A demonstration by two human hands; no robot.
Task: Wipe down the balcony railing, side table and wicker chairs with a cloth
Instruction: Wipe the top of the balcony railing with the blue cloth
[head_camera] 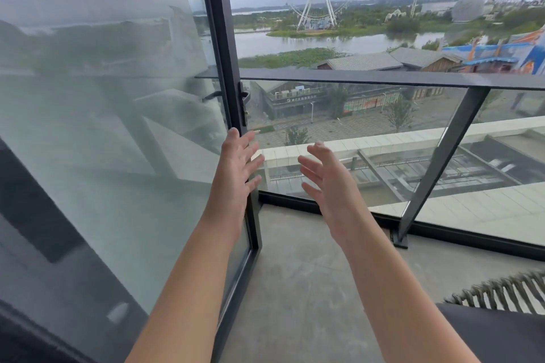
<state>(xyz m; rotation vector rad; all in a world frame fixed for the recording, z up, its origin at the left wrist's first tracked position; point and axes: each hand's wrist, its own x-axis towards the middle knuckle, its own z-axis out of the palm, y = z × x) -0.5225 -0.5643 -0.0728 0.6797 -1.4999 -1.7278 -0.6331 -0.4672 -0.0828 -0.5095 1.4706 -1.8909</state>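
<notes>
Both my hands are raised in front of me with fingers spread and hold nothing. My left hand [236, 165] is at the edge of the glass door's dark frame [233, 74]; whether it touches the frame I cannot tell. My right hand [327, 180] hovers in the air to its right, apart from everything. Beyond them runs the balcony railing [368, 78], a dark flat top rail over glass panels with a slanted dark post [436, 165]. A wicker chair [507, 295] with a dark cushion shows at the bottom right corner. No cloth and no side table are in view.
A large glass door panel [97, 127] fills the left half, with its handle [244, 96] on the frame edge. Grey concrete balcony floor [300, 289] lies between the door and the chair. Past the railing are buildings, water and a Ferris wheel.
</notes>
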